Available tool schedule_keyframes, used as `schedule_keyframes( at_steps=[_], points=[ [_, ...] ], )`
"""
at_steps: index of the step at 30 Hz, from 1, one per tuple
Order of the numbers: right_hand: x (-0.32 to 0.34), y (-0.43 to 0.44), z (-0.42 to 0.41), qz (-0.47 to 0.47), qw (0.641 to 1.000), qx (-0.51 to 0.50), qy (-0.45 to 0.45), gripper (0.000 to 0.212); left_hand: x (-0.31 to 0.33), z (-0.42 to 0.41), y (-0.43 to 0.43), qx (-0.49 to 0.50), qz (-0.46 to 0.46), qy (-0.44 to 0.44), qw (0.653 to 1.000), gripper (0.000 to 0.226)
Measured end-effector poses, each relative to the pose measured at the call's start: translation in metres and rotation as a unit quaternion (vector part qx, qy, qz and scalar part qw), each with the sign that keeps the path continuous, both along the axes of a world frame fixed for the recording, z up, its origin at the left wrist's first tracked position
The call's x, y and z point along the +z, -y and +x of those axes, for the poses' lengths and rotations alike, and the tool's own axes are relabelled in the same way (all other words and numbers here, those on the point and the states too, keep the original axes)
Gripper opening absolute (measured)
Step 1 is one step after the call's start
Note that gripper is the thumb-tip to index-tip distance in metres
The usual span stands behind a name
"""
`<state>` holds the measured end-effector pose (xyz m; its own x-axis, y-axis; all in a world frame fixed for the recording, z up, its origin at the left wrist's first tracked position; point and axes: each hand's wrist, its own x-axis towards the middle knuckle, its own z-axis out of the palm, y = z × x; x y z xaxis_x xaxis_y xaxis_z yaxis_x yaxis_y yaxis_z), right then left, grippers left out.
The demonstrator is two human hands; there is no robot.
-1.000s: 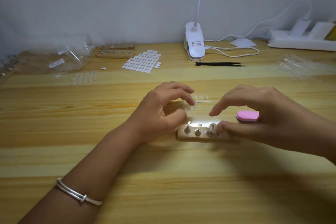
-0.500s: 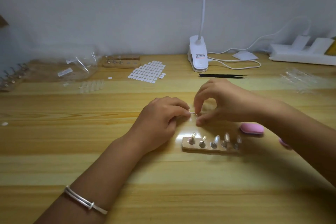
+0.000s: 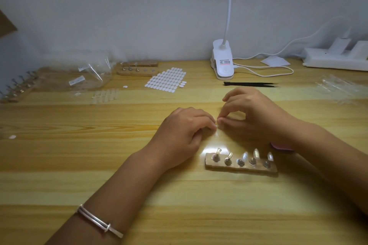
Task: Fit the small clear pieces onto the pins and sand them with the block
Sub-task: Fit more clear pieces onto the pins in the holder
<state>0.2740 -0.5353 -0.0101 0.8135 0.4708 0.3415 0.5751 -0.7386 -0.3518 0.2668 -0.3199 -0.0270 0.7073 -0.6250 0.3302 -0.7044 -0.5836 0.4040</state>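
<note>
We see pin holder (image 3: 241, 166) on worktop (image 3: 79, 175), long axis left-right, pins (image 3: 218, 151) tilting toward wall (image 3: 139, 6). Behind it, left hand (image 3: 185, 131) and right hand (image 3: 256, 113): fingers (image 3: 209, 120) curled, tips touching; we cannot tell whether anything pinched.

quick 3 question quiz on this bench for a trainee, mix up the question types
1. Multiple choice: how many pins on the wooden holder carry clear pieces? A one, B three, C five.
2. True or false: the black tweezers lie on the table near the lamp base.
3. Fill in: the pink sanding block is partly hidden behind the ___ forearm.
Key: 1 B; 2 true; 3 right.
</note>
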Motion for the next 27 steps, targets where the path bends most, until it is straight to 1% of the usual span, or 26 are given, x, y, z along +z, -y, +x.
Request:
schedule_keyframes(
  at_steps=[3,5,9,14,17,19,23,25,27],
  points=[
    [0.001,0.001,-0.002,0.001,1.000,0.004,-0.031,0.013,-0.001,0.001,0.000,0.000,0.001,0.004,1.000,0.035],
    [0.002,-0.002,-0.002,0.003,0.999,0.010,-0.035,0.015,-0.001,0.001,0.000,0.002,-0.002,0.003,1.000,0.035],
    [0.006,-0.002,-0.002,-0.008,0.999,0.019,-0.036,0.013,-0.001,0.000,0.001,0.005,-0.006,0.001,1.000,0.034],
    [0.013,0.002,-0.006,0.019,0.995,0.012,-0.092,0.005,-0.001,0.000,0.001,0.011,-0.014,-0.002,1.000,0.032],
    [0.028,0.007,-0.012,0.087,0.990,-0.008,-0.109,0.005,-0.002,-0.001,0.001,0.012,-0.040,-0.016,0.999,0.029],
    [0.037,0.008,-0.020,0.146,0.983,-0.009,-0.110,0.006,-0.002,-0.001,0.001,0.021,-0.079,-0.041,0.996,0.029],
    [0.039,0.009,-0.050,0.250,0.956,-0.004,-0.150,0.007,0.004,-0.005,0.001,0.038,-0.167,-0.108,0.979,0.023],
    [0.034,0.009,-0.065,0.291,0.941,-0.006,-0.169,0.012,0.010,-0.009,0.000,0.004,-0.194,-0.148,0.970,0.026],
    [0.028,0.008,-0.078,0.316,0.934,-0.011,-0.167,0.015,0.015,-0.013,0.000,-0.050,-0.170,-0.186,0.966,0.027]
  ],
)
